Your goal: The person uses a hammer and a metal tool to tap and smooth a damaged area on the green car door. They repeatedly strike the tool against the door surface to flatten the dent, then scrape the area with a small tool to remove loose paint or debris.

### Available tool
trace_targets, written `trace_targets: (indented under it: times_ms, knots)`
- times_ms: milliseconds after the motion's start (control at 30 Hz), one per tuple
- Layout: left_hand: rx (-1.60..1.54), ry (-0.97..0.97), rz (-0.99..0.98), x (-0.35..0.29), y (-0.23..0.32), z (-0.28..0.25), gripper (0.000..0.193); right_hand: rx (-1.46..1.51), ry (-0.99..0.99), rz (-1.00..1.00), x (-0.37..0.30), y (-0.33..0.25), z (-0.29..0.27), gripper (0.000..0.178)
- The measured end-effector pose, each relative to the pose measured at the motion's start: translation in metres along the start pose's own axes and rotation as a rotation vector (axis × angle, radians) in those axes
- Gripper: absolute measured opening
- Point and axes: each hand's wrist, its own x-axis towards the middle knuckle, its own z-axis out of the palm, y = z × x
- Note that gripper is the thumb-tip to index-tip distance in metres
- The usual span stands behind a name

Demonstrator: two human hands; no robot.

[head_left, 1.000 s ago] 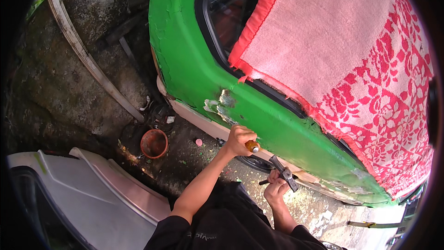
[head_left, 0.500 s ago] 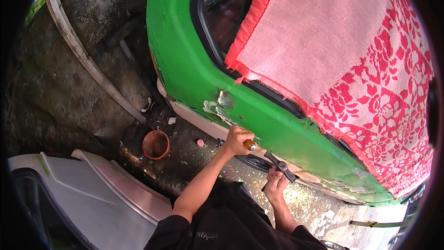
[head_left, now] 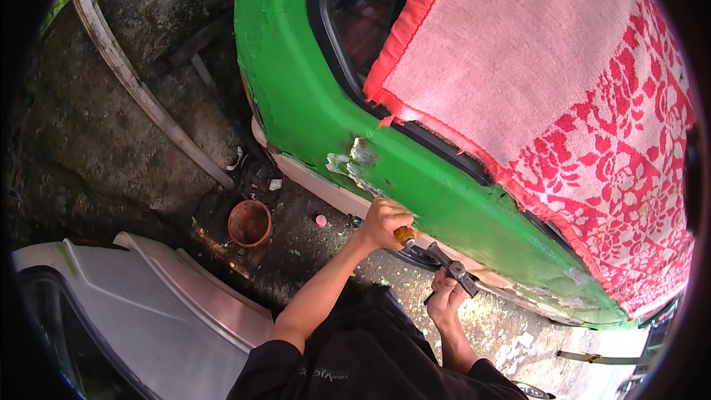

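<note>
At left we find open, gritty ground [head_left: 307, 259] between a smooth silver car [head_left: 185, 318] and the peeling green car panel [head_left: 415, 178]. Near that panel's lower edge, our left hand [head_left: 385, 224] encloses an amber-handled tool [head_left: 404, 236], butt pointing right and downward; just right, our right hand [head_left: 447, 299] grips a dark metal hammer [head_left: 457, 270], its head slanting upper left to lower right, one end toward that butt.
</note>
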Motion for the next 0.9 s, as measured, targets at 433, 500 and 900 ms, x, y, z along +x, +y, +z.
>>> trace_targets:
  times_ms: [433,500,900]
  knots:
    - [-0.035,-0.094,0.08,-0.01,-0.009,-0.004,0.031,-0.11,-0.055,-0.175,-0.01,0.015,0.001,0.032]
    - [-0.032,-0.092,0.077,-0.01,-0.009,0.0,0.029,-0.081,0.012,-0.249,-0.014,0.017,0.003,0.038]
    - [0.019,-0.053,-0.002,-0.003,-0.005,0.003,0.026,0.011,-0.024,-0.083,-0.006,0.01,0.01,0.029]
